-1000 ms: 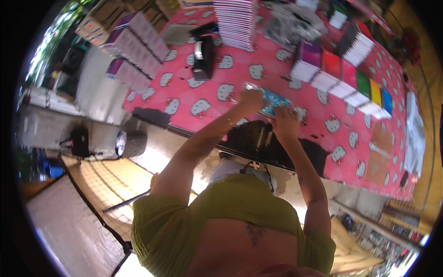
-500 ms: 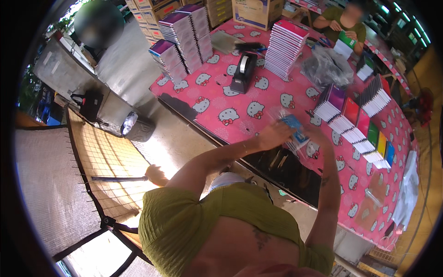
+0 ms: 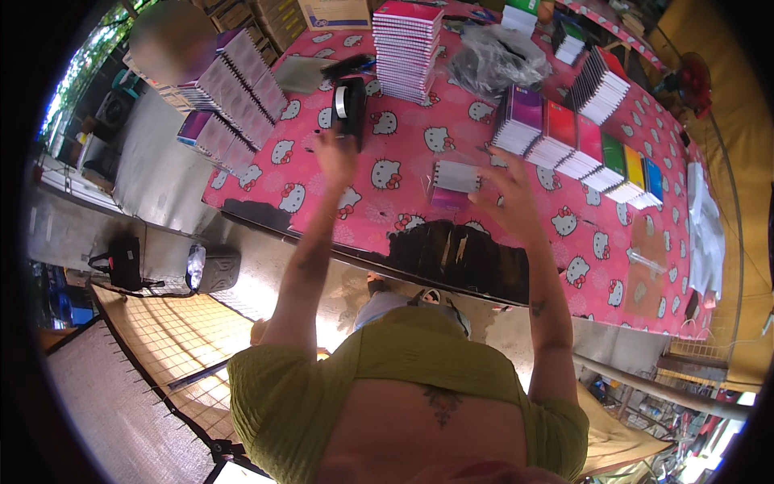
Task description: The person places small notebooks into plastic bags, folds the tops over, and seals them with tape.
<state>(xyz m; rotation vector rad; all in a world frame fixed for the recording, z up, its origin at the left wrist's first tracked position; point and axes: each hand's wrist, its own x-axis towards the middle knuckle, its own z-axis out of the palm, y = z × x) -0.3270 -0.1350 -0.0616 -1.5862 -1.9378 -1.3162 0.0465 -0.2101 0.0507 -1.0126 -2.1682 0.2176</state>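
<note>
A small spiral notebook packet, white on top with purple below and clear plastic around it, lies on the pink table cover in front of me. My right hand is beside its right edge, fingers spread and gripping nothing. Further left, my left hand reaches to the near end of a black tape dispenser with a pale roll. Its fingers look apart, though slightly blurred; whether any tape is between them is too small to make out.
Spiral notebooks stand in a tall stack at the back and in purple stacks at left. Notebooks with coloured covers form a row at right. Behind them sits crumpled clear plastic. A torn black patch marks the near table edge.
Both hands were together on a blue-topped packet in clear plastic. Now the left hand is away at the tape dispenser, and the right hand has opened beside the packet. My view has shifted.
</note>
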